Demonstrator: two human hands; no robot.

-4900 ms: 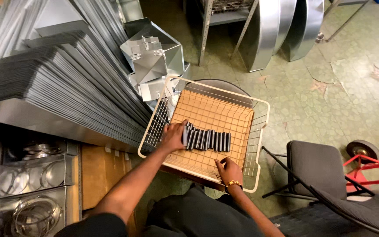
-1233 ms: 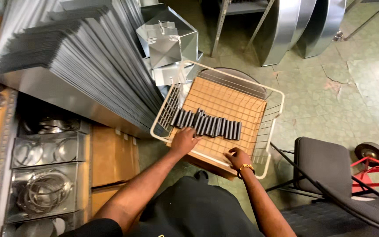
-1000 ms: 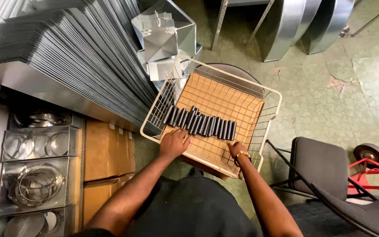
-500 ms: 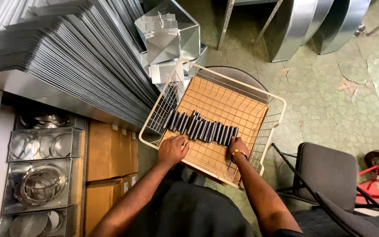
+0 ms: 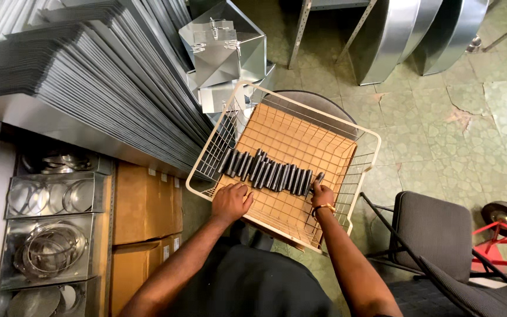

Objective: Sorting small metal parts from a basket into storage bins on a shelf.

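Row of short dark metal cylinders [image 5: 268, 174] lying side by side on a tan cardboard liner [image 5: 289, 147] inside a cream wire basket [image 5: 366, 154]. Right hand [image 5: 322, 194] pinching the end cylinder [image 5: 318, 178] at the row's right end. Left hand [image 5: 232, 201] loosely curled, holding nothing, resting on the liner near the basket's front rim. Probably rigid, smooth, fairly dense for their size; liable to roll. Best gripped across the middle, thumb against fingers.

Two brown cardboard boxes [image 5: 145, 202] stand stacked at lower left under the shelf; small white labels [image 5: 162, 178] sit along their right edges.
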